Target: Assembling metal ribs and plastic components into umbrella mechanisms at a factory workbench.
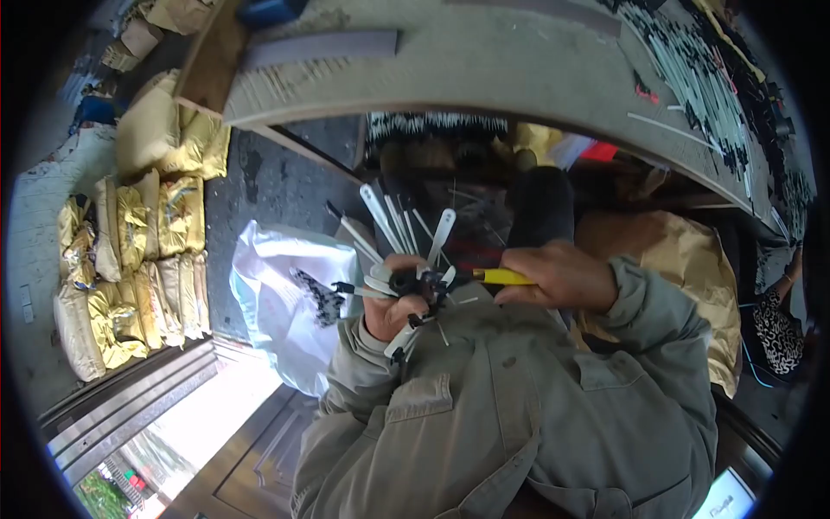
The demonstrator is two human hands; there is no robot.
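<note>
My left hand (396, 317) is closed around a bunch of white plastic strips with black ends (377, 210). The strips fan out past the fingers in several directions, some up toward my knees and others down toward my jacket. My right hand (560, 275) is wrapped around a yellow-handled tool (504, 277), perhaps a cutter. Its dark tip points left at the bunch, close to the left fingers; whether it touches a strip I cannot tell. Both hands are above my lap, in front of my grey jacket.
A worktable (501, 65) spans the far side, with a pile of white and black strips (705, 82) at its right. A white plastic sack (290, 303) lies left of my hands, a brown sack (670, 277) right. Yellow and tan sacks (130, 285) are stacked farther left. Another person's arm (785, 278) shows far right.
</note>
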